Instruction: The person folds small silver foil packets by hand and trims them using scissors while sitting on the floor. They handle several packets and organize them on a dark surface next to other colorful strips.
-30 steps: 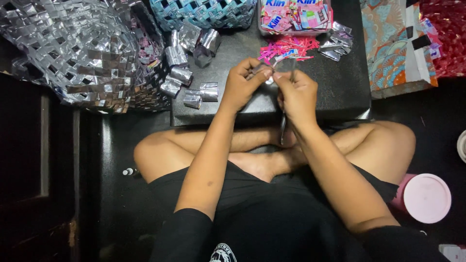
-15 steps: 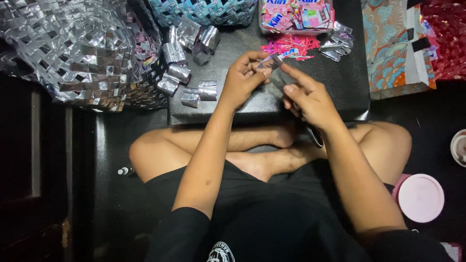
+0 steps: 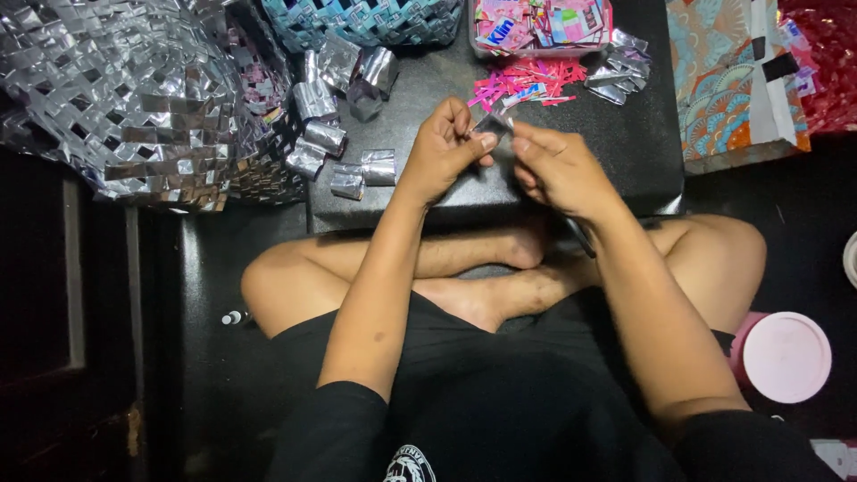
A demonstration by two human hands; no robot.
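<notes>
I sit cross-legged on a dark floor behind a low black table (image 3: 428, 201). My left hand (image 3: 442, 147) and my right hand (image 3: 558, 170) meet over the table's middle. Both pinch one small folded silver foil strip (image 3: 493, 125) between thumb and fingertips. A long thin dark piece hangs down from under my right hand toward my shin. Several folded silver foil pieces (image 3: 344, 152) lie on the table to the left of my left hand.
A large woven silver foil basket (image 3: 134, 98) fills the upper left. A blue woven basket (image 3: 366, 18) stands at the back. A clear tray of pink wrappers (image 3: 540, 22), loose pink strips (image 3: 527, 80), a patterned bag (image 3: 728, 80) and a pink lid (image 3: 786, 357) are to the right.
My right hand dropped away from the strip toward my lap, then came back up. Both hands now hold the foil strip together, slightly farther right.
</notes>
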